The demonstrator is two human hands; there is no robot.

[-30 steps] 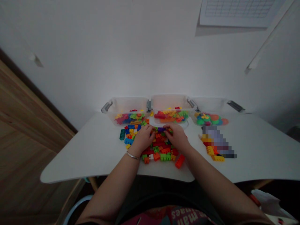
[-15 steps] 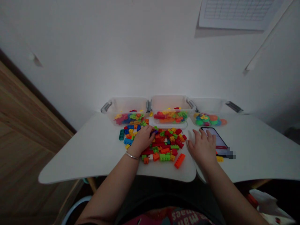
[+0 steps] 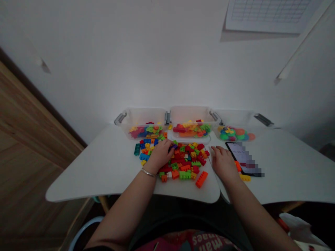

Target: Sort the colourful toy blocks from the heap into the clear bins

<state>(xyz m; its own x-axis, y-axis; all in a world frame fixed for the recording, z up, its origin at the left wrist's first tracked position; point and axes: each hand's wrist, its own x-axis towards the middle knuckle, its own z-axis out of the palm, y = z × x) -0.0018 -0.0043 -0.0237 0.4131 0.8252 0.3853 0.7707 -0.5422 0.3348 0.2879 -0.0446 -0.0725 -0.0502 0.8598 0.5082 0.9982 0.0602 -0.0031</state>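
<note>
A pile of coloured plastic building bricks point(image 3: 187, 160) lies on the white table point(image 3: 104, 174) in front of me. My left hand point(image 3: 161, 155), a bangle on its wrist, rests on the left part of the pile with fingers curled over a purple brick point(image 3: 173, 146). My right hand point(image 3: 222, 161) lies flat on the table with fingers stretched out, between the pile and a phone point(image 3: 243, 158). It holds nothing.
Three clear plastic bins stand along the wall: the left bin point(image 3: 142, 120), the middle bin point(image 3: 191, 116) and the right bin point(image 3: 235, 122), each with coloured pieces. A few yellow and orange bricks point(image 3: 244, 177) lie by the phone. A wooden panel point(image 3: 23, 146) is at the left.
My right hand left the brick pile, swung right over the phone, then drew back a little to the table beside it. My left hand stayed on the pile.
</note>
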